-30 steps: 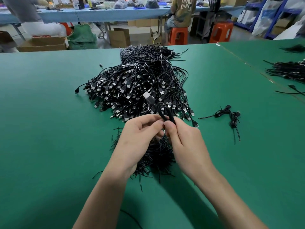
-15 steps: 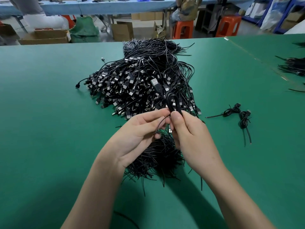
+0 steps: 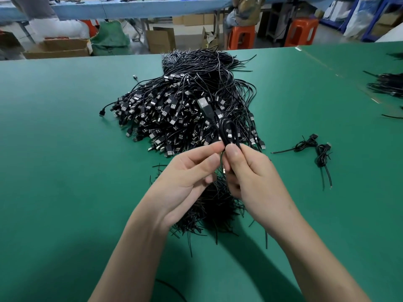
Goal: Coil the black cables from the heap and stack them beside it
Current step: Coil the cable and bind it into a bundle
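A big heap of black USB cables lies on the green table, plugs toward me, bare wire ends spreading under my hands. Both hands are raised just in front of it. My right hand pinches a small loop of one black cable between thumb and fingers; the cable's USB plug sticks up to the left of the loop. My left hand pinches the same cable right beside the right thumb. Two coiled cables lie on the table to the right of the heap.
Another pile of black cables lies at the far right table edge. Beyond the table stand cardboard boxes, orange stools and seated people at a blue-covered bench. A loose cable lies near the front edge.
Both hands have lifted the cable slightly and the loop above my right thumb has grown taller; the USB plug now stands higher over the heap. The camera has tilted downward.
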{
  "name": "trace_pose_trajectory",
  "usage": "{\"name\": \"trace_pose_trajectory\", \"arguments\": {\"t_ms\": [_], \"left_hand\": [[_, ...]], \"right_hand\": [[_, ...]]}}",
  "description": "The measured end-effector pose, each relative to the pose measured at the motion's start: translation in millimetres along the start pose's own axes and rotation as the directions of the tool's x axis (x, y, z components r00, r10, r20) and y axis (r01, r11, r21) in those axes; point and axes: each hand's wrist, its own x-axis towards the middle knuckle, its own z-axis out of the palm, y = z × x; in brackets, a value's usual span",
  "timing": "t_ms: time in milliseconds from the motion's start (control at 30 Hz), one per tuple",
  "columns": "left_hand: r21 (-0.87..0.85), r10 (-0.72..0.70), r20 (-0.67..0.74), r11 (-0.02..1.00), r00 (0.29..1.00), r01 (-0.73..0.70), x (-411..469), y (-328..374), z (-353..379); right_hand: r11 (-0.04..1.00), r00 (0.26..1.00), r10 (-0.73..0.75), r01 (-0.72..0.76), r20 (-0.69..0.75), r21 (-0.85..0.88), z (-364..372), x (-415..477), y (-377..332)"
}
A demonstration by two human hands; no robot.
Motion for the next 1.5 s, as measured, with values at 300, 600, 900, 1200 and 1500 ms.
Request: {"name": "trace_pose_trajectory", "arguments": {"t_ms": [300, 600, 900, 1200, 1500], "left_hand": [[0.159, 0.129, -0.014, 0.979, 0.992, -0.125, 24.3, 18.8, -5.0], [0.355, 0.235, -0.039, 0.912, 0.971, -0.206, 35.3, 36.3, -17.2], [0.404, 0.397, 0.043, 0.832, 0.917, -0.379, 32.6, 47.5, -12.5], [0.410, 0.311, -0.030, 0.871, 0.950, -0.272, 35.5, 39.5, -17.4], [0.433, 0.338, 0.000, 0.848, 0.941, -0.305, 37.9, 39.6, -19.9]], "right_hand": [[0.986, 0.981, -0.028, -0.004, 0.190, 0.167, -3.1, 30.8, -10.6], [0.973, 0.944, -0.013, -0.065, 0.330, 0.223, -11.3, 47.2, -10.9], [0.958, 0.888, -0.027, -0.108, 0.459, 0.265, -16.7, 55.5, -17.9], [0.955, 0.870, 0.035, -0.174, 0.491, 0.240, -12.9, 60.8, -15.8], [0.965, 0.872, 0.074, -0.185, 0.484, 0.185, -15.7, 64.4, -5.6]]}}
